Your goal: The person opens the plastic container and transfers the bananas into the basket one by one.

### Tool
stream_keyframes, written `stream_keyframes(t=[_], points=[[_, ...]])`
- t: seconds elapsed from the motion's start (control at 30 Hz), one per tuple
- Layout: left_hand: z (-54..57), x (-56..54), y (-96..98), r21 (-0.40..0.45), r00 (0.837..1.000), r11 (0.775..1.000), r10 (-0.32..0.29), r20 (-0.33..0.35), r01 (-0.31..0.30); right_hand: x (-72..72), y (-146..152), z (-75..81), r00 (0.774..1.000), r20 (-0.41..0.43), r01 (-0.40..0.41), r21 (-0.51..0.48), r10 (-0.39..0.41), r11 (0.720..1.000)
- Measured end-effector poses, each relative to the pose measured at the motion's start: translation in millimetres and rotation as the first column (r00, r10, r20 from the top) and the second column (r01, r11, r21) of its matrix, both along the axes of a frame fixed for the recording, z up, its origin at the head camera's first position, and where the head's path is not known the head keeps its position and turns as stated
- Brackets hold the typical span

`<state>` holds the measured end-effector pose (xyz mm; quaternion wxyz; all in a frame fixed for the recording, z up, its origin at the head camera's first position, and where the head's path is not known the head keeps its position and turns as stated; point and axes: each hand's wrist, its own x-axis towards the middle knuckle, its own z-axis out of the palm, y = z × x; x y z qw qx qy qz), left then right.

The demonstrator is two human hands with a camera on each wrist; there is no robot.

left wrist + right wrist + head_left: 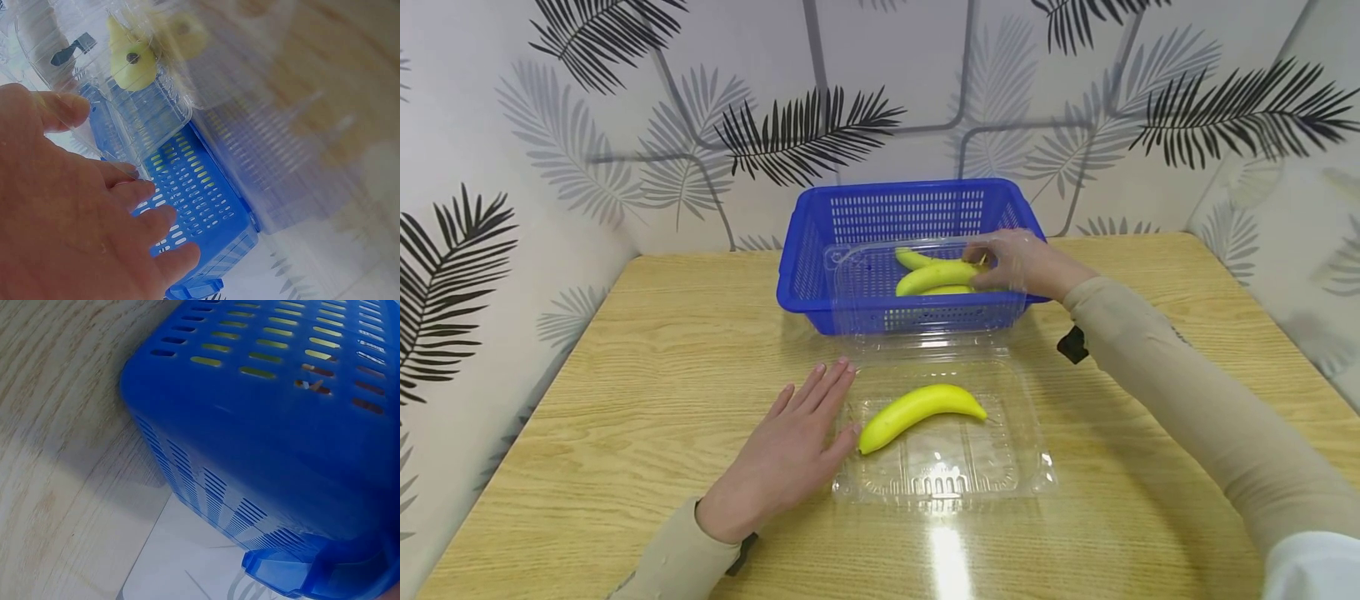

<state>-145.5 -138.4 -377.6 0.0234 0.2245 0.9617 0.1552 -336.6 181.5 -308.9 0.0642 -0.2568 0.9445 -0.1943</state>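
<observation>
My left hand (786, 454) lies with straight fingers at the left edge of a clear plastic clamshell container (940, 496). One yellow banana (917, 412) rests in the container's base, its lower left end close to my thumb. My right hand (1018, 258) reaches into a blue basket (808, 229), thumb and fingers curled at the right end of a banana (936, 277); the container's raised clear lid stands in front. More bananas lie beside that one. In the right wrist view the wall of the basket (237, 419) hides most of the hand.
The wooden table (685, 333) runs back to a wall (700, 200) with leaf patterns, where the basket stands. The container's lid (868, 321) leans up over the basket's front wall. Glare shows on the table in front of the container.
</observation>
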Motion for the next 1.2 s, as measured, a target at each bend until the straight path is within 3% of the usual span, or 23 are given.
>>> stream_keyframes(t=[1.2], points=[[-0.8,0.2,-0.5,0.000,1.000,1.000,0.001,0.001,-0.001,-2.7,1.1,-2.1,0.999,0.016,-0.030,-0.008,0.030,1.000]])
